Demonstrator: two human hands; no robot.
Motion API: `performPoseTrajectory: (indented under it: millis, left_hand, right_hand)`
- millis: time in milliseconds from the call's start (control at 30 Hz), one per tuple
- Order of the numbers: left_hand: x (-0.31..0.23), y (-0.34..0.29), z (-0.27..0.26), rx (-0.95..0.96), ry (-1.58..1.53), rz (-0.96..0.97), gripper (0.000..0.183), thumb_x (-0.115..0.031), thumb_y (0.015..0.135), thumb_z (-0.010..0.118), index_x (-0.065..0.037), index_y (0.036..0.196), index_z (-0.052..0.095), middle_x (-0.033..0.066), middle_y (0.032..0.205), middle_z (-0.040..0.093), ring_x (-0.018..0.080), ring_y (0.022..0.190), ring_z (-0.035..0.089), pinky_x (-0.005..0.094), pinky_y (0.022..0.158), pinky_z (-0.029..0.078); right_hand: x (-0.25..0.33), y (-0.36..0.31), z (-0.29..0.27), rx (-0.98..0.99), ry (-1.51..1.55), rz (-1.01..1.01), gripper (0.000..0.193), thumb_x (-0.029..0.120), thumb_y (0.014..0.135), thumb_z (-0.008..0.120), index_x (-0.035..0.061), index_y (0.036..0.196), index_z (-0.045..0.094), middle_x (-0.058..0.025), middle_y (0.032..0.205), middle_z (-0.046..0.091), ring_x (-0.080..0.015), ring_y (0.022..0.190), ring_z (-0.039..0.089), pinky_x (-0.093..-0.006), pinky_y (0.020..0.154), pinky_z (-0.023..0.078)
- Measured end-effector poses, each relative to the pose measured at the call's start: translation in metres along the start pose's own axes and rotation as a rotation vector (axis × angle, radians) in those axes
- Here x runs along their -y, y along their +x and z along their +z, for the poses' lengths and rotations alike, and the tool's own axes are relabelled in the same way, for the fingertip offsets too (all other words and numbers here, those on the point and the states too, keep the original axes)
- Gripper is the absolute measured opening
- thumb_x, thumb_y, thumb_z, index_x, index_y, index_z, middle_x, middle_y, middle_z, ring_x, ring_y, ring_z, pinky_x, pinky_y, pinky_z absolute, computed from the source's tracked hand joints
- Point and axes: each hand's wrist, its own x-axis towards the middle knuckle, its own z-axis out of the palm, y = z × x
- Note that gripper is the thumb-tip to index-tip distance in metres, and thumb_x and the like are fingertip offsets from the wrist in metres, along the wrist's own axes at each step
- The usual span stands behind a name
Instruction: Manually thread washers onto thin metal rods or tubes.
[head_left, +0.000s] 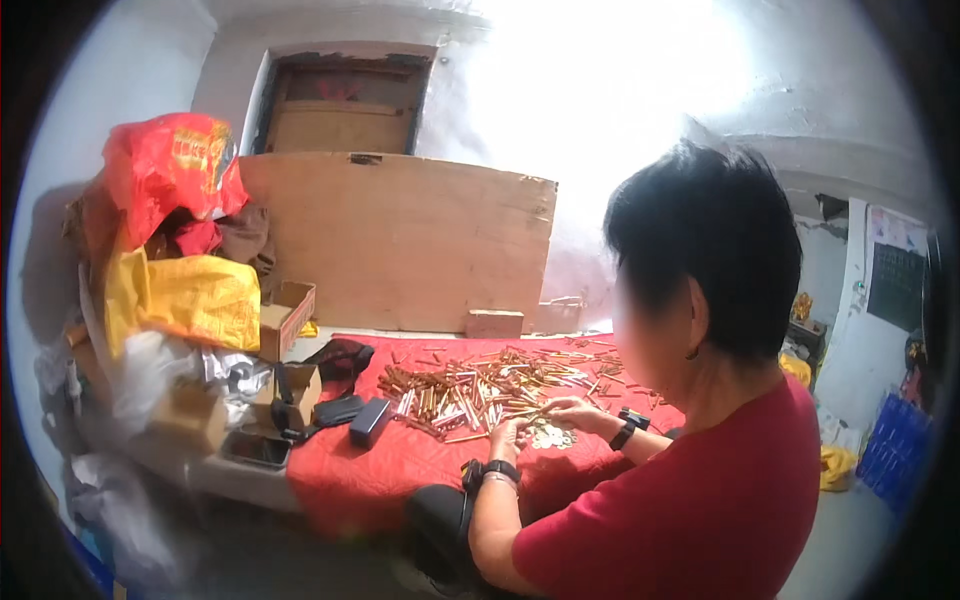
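Note:
Neither of my hands shows in the head view. A person in a red shirt [690, 490] sits at the right, wearing a dark band on each wrist. One of this person's hands [505, 440] and the other hand [580, 414] meet over a red cloth [350, 480], fingers bent around something thin that I cannot make out clearly. Just below them lies a small heap of pale, round pieces [550, 434]. Beyond the hands spreads a loose pile of thin copper- and gold-coloured sticks [470, 390].
A dark blue box [370, 422] and a black case [338, 411] lie at the cloth's left. Open cardboard boxes [290, 320], yellow [205, 300] and red bags [175, 165] crowd the left side. A wooden board [400, 240] leans behind. Blue crates [893, 450] stand far right.

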Motion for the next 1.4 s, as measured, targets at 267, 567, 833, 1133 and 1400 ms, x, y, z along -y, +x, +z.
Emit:
performPoseTrajectory:
  millis: [267,567,833,1133,1400]
  left_hand:
    - [-0.028,0.005,0.031,0.484,0.241,-0.181,0.009,-0.004,0.070,0.067,-0.008,0.068,0.060,0.0007,0.054,0.054,0.0079,0.041,0.047,0.0184,0.038,0.033]
    - [0.013,-0.018,0.057,-0.053,-0.339,0.140,0.016,-0.006,0.080,0.065,-0.003,0.096,0.063,0.0021,0.076,0.063,0.0046,0.050,0.052,0.0159,0.040,0.041]
    - [-0.002,-0.078,0.066,-0.133,-0.160,0.122,0.019,-0.007,0.082,0.063,-0.003,0.101,0.062,0.0018,0.078,0.063,0.0032,0.051,0.051,0.0149,0.039,0.038]
    - [-0.013,-0.091,0.069,-0.171,-0.116,0.115,0.021,-0.009,0.085,0.061,-0.004,0.105,0.061,0.0013,0.080,0.063,0.0015,0.052,0.050,0.0139,0.039,0.036]
    - [0.000,-0.039,0.068,-0.120,-0.022,0.069,0.024,-0.011,0.087,0.060,-0.004,0.109,0.061,0.0010,0.082,0.064,0.0001,0.053,0.049,0.0129,0.038,0.034]
  right_hand:
    - [0.021,-0.006,0.009,0.232,-0.154,0.211,0.027,0.014,0.087,0.062,0.0015,0.111,0.062,0.0033,0.089,0.059,-0.0036,0.077,0.053,-0.0184,0.061,0.042]
    - [0.256,-0.114,0.092,-0.213,0.309,-0.189,0.032,0.015,0.087,0.062,0.0027,0.115,0.057,-0.0067,0.108,0.059,-0.0206,0.103,0.054,-0.0382,0.089,0.043]
    - [0.095,-0.087,0.008,-0.098,-0.025,0.086,0.030,0.016,0.089,0.059,0.0041,0.116,0.058,-0.0048,0.107,0.059,-0.0184,0.101,0.055,-0.0358,0.084,0.045]
    - [0.073,-0.057,0.007,-0.049,-0.044,0.124,0.028,0.017,0.092,0.054,0.0056,0.117,0.058,-0.0027,0.107,0.060,-0.0160,0.098,0.055,-0.0331,0.079,0.048]
    - [-0.001,-0.014,-0.023,-0.047,0.039,0.206,0.027,0.018,0.094,0.050,0.0070,0.118,0.059,-0.0008,0.106,0.060,-0.0139,0.096,0.056,-0.0307,0.075,0.050]
